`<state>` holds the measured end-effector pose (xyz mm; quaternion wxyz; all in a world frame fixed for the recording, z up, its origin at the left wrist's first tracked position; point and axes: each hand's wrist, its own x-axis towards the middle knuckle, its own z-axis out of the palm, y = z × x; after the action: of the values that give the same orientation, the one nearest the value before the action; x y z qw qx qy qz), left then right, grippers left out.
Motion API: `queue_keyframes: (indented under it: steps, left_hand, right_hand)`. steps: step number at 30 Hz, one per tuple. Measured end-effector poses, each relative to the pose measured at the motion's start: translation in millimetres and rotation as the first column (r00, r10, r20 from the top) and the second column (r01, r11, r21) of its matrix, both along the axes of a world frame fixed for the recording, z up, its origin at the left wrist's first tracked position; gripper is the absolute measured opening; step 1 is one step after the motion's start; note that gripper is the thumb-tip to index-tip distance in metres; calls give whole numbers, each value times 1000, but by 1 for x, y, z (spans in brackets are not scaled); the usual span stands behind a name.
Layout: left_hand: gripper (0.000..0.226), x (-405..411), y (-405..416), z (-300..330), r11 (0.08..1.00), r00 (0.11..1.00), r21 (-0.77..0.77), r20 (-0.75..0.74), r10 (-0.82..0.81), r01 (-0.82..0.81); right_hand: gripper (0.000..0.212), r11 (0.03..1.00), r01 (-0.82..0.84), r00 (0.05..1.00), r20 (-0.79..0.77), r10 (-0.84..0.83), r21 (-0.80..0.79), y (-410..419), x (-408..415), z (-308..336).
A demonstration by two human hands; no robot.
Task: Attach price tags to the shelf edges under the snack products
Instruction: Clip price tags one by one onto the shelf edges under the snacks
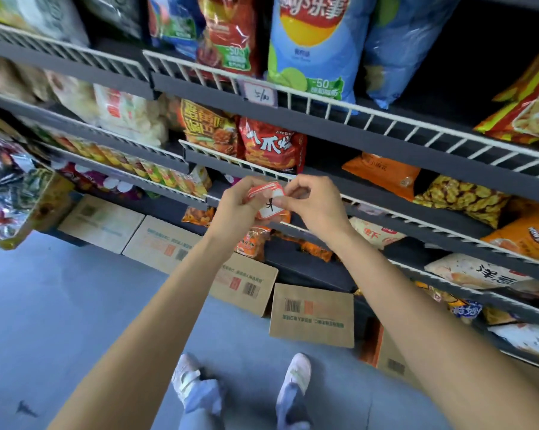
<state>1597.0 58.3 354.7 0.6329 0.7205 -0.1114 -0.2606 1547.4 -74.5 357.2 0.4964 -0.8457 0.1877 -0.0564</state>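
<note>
Step in hand, as judged from the layout: separating one price tag from a small stack, ahead of mounting it on a shelf edge. Left to right: the left hand is curled around a stack of orange-bordered tags, thumb and fingers gripping its left end. The loose price tag — white centre, a dark handwritten mark on it — hangs tilted at the lower right of the stack, between the two hands. The right hand pinches the right edge of this tag between thumb and forefinger, its remaining fingers curled in; neither hand is released, and neither touches the shelving. Both hands are held in front of the white wire rail at the front edge of the middle shelf, just below the red snack bag standing behind that rail. One tag is already mounted on the rail of the shelf above, under the blue chip bag; no tag is visible on the rail nearest the hands. The next move probably calls for pulling the tag clear with the right hand, then carrying it to the rail under the red bag — face outward, mark upright. How the tag fastens to the wire cannot be told from this view.
</note>
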Motion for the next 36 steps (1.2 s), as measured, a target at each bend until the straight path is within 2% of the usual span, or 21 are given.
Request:
queue_keyframes:
  steps: [5, 12, 16, 21, 26, 36]
  left_hand:
    - [10, 47, 74, 2, 1000, 1000, 12, 5, -12, 12]
    - [20, 113, 169, 10, 989, 992, 115, 72, -102, 93]
    - [21, 144, 201, 11, 985, 991, 124, 38, -129, 123]
    - [22, 182, 223, 2, 993, 990, 28, -86, -113, 116]
    - [17, 220, 248, -9, 995, 979, -82, -194, -68, 53]
    - [19, 313, 314, -22, 997, 980, -65, -198, 15, -28]
  right_hand:
    - [12, 999, 23, 999, 24, -22, -46, 76, 43, 6]
    - [2, 993, 88, 996, 40, -85, -79, 172, 98, 8]
    - [9, 988, 118, 992, 43, -115, -96, 207, 125, 7]
    - [8, 984, 162, 986, 38, -160, -75, 231, 160, 1]
    - [5, 994, 107, 994, 11, -107, -31, 250, 204, -8]
    - [7, 997, 78, 997, -20, -78, -22, 315, 304, -16]
